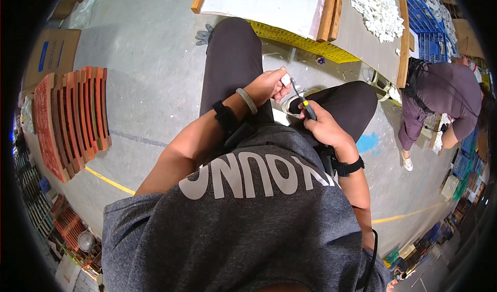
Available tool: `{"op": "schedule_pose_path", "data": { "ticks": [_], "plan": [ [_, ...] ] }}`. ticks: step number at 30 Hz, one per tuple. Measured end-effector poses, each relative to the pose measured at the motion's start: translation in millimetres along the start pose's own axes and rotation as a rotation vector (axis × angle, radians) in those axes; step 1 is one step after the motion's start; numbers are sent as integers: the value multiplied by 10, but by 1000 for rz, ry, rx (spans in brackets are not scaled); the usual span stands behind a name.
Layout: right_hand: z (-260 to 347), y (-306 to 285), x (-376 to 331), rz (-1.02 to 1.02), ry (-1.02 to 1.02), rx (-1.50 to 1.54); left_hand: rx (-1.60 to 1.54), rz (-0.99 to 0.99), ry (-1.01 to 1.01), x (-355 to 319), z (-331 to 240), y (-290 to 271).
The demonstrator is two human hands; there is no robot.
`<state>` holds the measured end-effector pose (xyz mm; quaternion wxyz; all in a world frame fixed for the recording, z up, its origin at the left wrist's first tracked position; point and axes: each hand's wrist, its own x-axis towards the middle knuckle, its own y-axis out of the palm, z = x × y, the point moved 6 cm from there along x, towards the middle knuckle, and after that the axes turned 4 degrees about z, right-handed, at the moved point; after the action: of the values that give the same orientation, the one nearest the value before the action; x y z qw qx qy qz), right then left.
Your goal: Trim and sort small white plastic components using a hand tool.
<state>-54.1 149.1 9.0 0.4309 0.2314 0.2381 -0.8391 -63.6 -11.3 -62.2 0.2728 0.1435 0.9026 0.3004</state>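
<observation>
1. Above the knees: left hand [270, 84] closed on a small white piece [286, 79], pinched at the fingertips.
2. Just right of it: right hand [322, 125] wrapped around a tool [304, 103] with black handle and yellow band, thin tip up against the white piece.
3. On both wrists: black straps; on the left, also a pale bangle [247, 100].
4. Beyond the knees: wooden-edged table [362, 43] with a heap of white pieces [378, 7].
5. At left on the floor: orange crates [72, 118], stood in a fanned row.
6. At right: another person [445, 97], bent over near blue crates [427, 20].
</observation>
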Motion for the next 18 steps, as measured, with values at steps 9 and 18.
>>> {"op": "schedule_pose_path", "data": {
  "ticks": [9,18],
  "plan": [
    [-17,26,36,34,67,-27,73,-45,-1,1,-4,-17],
    [-82,53,63,7,117,-32,229,-69,-17,-1,1,-28]
  ]
}}
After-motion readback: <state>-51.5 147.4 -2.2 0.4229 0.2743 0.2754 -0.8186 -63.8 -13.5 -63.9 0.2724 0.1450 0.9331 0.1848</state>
